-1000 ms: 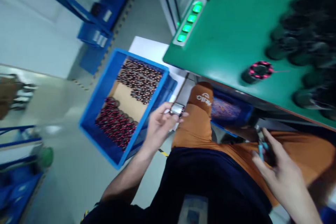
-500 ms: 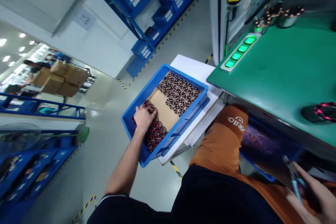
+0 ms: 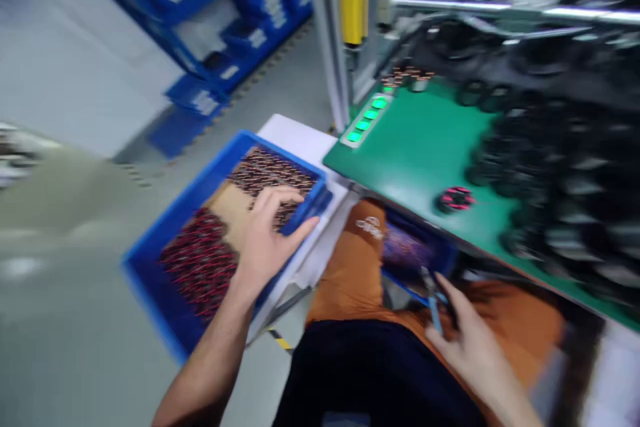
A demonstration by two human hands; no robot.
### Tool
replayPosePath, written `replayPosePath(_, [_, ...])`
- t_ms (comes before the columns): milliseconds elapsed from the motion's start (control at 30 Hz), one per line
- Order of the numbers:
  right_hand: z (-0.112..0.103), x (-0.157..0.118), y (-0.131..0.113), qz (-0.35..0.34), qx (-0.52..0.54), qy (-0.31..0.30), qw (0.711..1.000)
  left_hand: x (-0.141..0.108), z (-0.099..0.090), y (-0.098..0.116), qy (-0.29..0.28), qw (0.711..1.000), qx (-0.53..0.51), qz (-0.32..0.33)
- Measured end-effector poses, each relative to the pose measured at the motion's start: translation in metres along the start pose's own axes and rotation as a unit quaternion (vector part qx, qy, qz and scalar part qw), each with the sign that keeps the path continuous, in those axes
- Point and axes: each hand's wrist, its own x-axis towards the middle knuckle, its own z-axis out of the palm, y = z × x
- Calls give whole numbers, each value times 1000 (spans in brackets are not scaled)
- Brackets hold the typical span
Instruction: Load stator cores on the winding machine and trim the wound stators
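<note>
My left hand (image 3: 270,233) is over the near right side of a blue plastic bin (image 3: 165,320), fingers apart and holding nothing. Two blurred groups of small coil-wound parts lie in that bin: red-tipped ones (image 3: 200,260) at the near left and copper-tipped ones (image 3: 270,170) at the far end, with bare cardboard (image 3: 233,210) between them. In my right hand (image 3: 463,330), above my lap, is a pair of cutting pliers (image 3: 431,297) with blue handles. A single red-wired coil part (image 3: 456,199) sits on the green work surface (image 3: 410,153), apart from both hands.
Many dark cylindrical parts (image 3: 565,173) crowd the right of the green surface. A strip of lit green buttons (image 3: 367,121) and several copper-wound parts (image 3: 407,77) are at its far left corner. Below its edge is another blue bin (image 3: 407,247). Blue shelving (image 3: 200,20) stands behind.
My left hand has let go of the red-tipped parts and moved away from them, rightward across the bin. The view has swung right. The pliers stay in my right hand.
</note>
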Motion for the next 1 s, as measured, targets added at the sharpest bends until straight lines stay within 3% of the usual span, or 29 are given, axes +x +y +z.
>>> replayPosePath(67, [-5, -2, -29, 53, -1, -10, 999, 24, 40, 28, -22, 990, -106, 86])
replayPosePath(167, [-7, -14, -41, 110, 20, -29, 993, 56, 98, 71, -99, 962, -198, 162])
replayPosePath(233, [-5, -27, -37, 125, 33, -23, 991, 73, 124, 94, -120, 948, -216, 203])
replayPosePath(300, [-1, -39, -30, 127, 38, -7, 991, 87, 136, 108, -120, 942, -202, 240])
replayPosePath(367, [4, -49, -25, 120, 42, 16, 992, 95, 137, 115, -115, 940, -176, 268])
replayPosePath(467, [8, -57, -26, 111, 56, 58, 991, 89, 120, 122, -82, 939, -179, 281])
replayPosePath(567, [2, -59, -46, 54, 86, 110, 989, 63, 97, 132, -42, 932, -220, 285])
replayPosePath(667, [-12, -56, -78, -34, 120, 150, 981, 32, 82, 142, -47, 925, -243, 288])
replayPosePath(800, [-26, -50, -110, -78, 166, 171, 968, 4, 80, 148, -68, 924, -256, 276])
replayPosePath(1000, [-28, -57, -115, -66, 187, 157, 967, -8, 83, 147, -63, 921, -259, 283])
